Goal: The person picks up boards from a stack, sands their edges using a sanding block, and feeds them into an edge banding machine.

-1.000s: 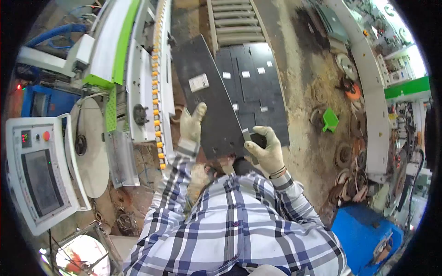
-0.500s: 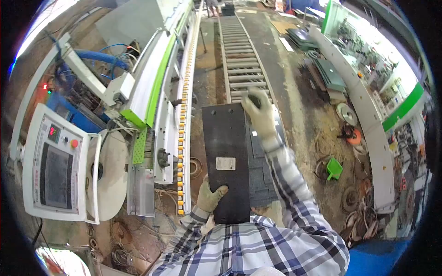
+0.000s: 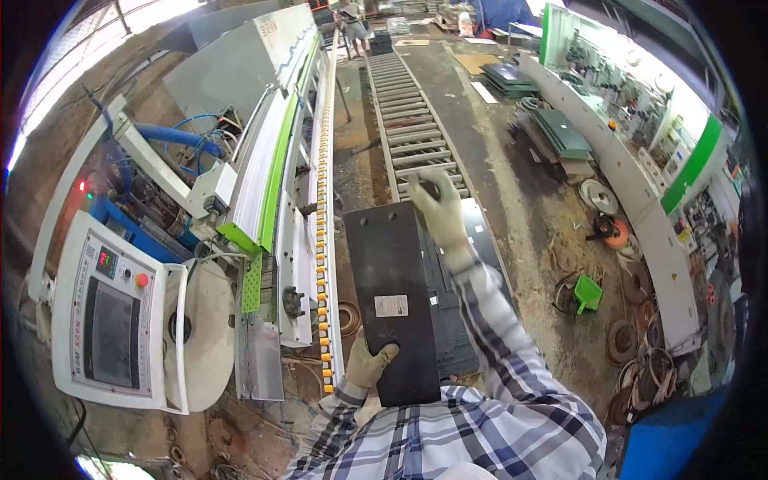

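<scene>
A long black rectangular panel [image 3: 394, 344] leans up from my chest. It has two round holes near its top edge and a white printed label [image 3: 391, 306] in the middle. My gloved left hand [image 3: 370, 364] grips the panel's lower left edge, thumb on its face. My gloved right hand [image 3: 440, 212] is raised by the panel's upper right corner. Its fingers curl round a small dark thing [image 3: 430, 189] that I cannot make out. A stack of dark panels [image 3: 456, 320] lies behind and to the right of the held one.
To the left stands a green and white machine [image 3: 276, 172] with a row of yellow rollers [image 3: 322, 272] and a control screen [image 3: 112, 332]. A roller conveyor [image 3: 412, 120] runs ahead, with another person [image 3: 353, 26] far off. A green dustpan [image 3: 588, 294] lies on the right.
My view has tilted up and shifted, so the machine and conveyor sit differently. The panel leans slightly more to the left. My right hand stays near its upper right corner, fingers still curled.
</scene>
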A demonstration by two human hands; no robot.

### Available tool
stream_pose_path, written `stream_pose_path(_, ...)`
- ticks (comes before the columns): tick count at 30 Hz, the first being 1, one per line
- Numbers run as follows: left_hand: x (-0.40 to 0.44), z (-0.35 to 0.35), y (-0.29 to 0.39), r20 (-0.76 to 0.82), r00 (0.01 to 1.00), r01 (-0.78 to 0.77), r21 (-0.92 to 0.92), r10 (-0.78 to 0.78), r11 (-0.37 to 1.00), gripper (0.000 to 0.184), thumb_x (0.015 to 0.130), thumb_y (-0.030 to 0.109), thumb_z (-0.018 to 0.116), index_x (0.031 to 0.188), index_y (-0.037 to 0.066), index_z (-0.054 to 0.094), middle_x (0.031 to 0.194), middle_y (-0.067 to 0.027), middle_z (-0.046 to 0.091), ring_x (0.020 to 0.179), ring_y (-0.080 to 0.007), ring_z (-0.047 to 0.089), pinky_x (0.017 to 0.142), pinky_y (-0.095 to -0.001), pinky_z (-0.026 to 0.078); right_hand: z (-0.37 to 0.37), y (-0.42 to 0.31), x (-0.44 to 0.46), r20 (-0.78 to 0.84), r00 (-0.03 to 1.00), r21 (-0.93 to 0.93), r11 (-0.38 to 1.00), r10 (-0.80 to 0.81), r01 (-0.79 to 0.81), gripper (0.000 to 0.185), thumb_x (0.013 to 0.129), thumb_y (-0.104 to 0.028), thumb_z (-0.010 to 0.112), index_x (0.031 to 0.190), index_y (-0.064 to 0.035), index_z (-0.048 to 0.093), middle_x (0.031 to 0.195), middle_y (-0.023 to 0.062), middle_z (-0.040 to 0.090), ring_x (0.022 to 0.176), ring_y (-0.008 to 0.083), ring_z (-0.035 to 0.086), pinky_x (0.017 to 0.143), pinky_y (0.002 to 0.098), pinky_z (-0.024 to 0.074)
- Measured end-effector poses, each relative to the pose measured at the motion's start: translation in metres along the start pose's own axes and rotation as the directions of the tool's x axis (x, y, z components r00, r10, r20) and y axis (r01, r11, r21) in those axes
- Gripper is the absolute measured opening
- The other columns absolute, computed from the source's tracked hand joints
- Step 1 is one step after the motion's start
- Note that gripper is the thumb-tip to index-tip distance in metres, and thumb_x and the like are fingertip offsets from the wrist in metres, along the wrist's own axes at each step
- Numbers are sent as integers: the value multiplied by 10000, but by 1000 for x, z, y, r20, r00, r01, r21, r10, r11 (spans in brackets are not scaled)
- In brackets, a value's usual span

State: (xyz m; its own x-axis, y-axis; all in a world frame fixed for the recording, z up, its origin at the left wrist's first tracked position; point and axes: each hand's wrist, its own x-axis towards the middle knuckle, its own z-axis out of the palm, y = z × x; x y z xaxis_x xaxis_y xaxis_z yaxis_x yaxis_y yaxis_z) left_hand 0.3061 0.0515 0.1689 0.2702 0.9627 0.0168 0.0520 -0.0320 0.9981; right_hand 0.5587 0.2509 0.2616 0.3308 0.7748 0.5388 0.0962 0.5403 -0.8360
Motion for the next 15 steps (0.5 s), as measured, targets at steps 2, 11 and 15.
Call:
stream_pose_path(2,1,1,6,6,1000,24,-97,-24,995,809,874,429,873,1403,-56,499,1288,-151,662,1155,-231,651,1006,-375,533,-1,-20,6,39,995,20,995,95,-96,290,907,-86,771,1180,-28,694,1161,92,706,1111,183,653,1016,339,503)
stream_pose_path(11,-3,-2,4,-5,1000,8,-154,-9,988,794,892,365,865,1428,-59,460,1291,-144,657,1166,-220,643,1015,-372,532,4,-25,1,-5,1000,28,999,-30,30,243,926,-73,747,1152,-7,688,1126,92,699,1075,174,647,983,302,497)
stream_pose_path(15,-1,-16,-1,-7,999,-50,43,50,998,779,900,381,857,1415,-57,471,1278,-137,659,1174,-217,634,1021,-366,523,4,-31,-57,17,998,8,998,-65,65,242,928,-73,743,1159,-20,692,1128,90,701,1070,180,647,978,316,501)
